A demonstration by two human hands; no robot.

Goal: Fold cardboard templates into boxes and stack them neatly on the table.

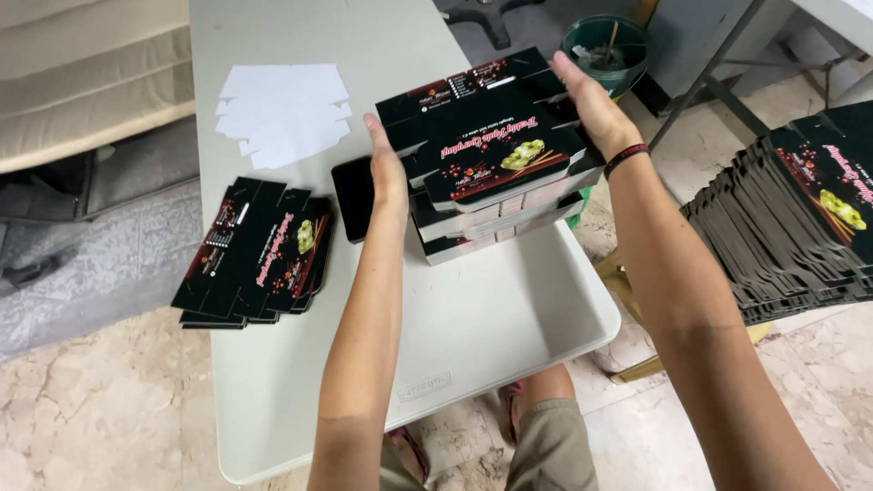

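A stack of folded black printed boxes (491, 159) stands on the grey-white folding table (473, 318). My left hand (389, 173) presses flat against the stack's left side, and my right hand (591, 105), with a dark wristband, presses against its right side. Both hands hold the top box between them. A black phone (353, 195) lies on the table just left of my left hand, partly hidden by it.
A small pile of flat black box blanks (259, 255) lies at the table's left edge, with white die-cut sheets (284, 114) behind it. A large pile of flat blanks (800, 223) sits at the right. A green bucket (607, 50) stands on the floor.
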